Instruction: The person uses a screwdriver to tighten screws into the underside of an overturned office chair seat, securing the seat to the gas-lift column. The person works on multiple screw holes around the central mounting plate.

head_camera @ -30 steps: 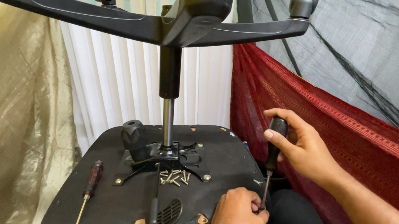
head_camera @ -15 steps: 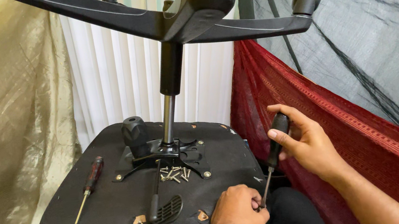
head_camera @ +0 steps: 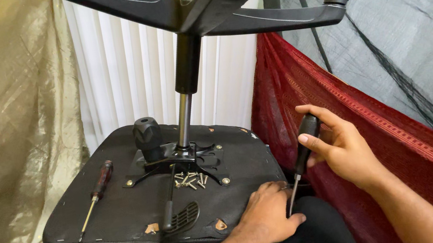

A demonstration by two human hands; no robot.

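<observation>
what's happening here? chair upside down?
Yes, an office chair is flipped over, seat underside up, wheel base overhead. The right hand grips a black-handled screwdriver, tip down at the seat's right edge, where the left hand rests beside it. A second screwdriver lies on the left of the seat, and loose screws sit by the mechanism plate.

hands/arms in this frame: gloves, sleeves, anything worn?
Both bare. The left hand and right hand wear no gloves, and no ring or watch shows. Both forearms are uncovered right to the frame's lower edge, so no sleeve or cuff is in view. No markings or tape visible on either.
</observation>
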